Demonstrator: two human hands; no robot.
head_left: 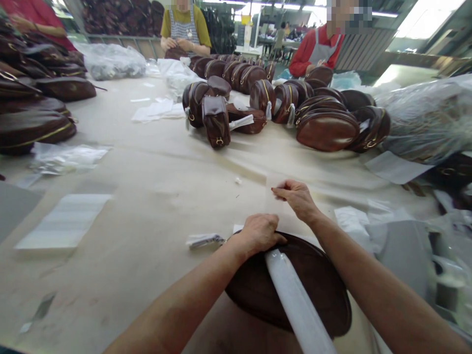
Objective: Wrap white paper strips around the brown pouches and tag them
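Brown bag (320,275) laid flat on table (147,187), near the body, white-wrapped strip (295,295) across it. Left hand (258,233) is set on the bag's far edge, fingers curled; whether the edge is gripped or only pressed cannot be told. Right hand (297,196) is raised just beyond, fingertips pinched; anything thin between them cannot be made out. Bag best kept steady by light pressure, strip left undragged, leather unscratched.
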